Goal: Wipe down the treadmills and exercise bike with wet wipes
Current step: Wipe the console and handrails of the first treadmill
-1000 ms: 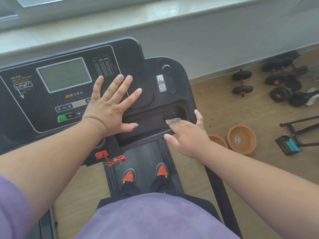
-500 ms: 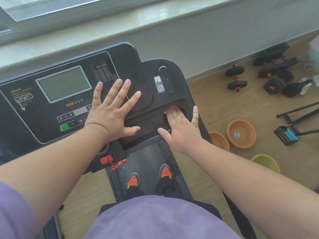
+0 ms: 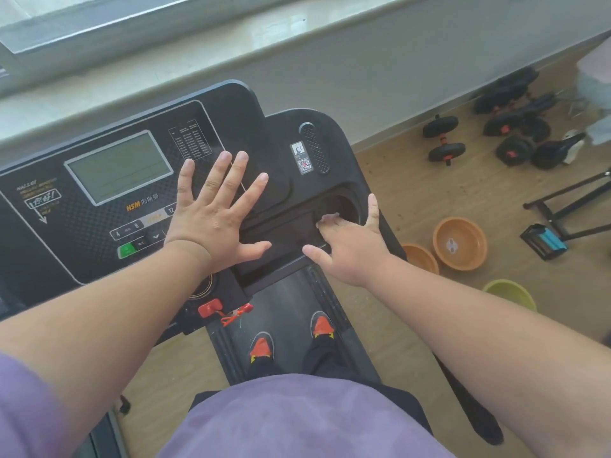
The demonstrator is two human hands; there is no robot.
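Right hand (image 3: 353, 249) presses a wipe (image 3: 329, 218) under its fingers at the cup holder (image 3: 340, 206) rim on the treadmill console (image 3: 231, 114). Left hand (image 3: 216, 213) lies flat, fingers spread, left of the cup holder beside the buttons (image 3: 139, 238). Risk: its palm could trigger a button; the wipe could slip into the holder.
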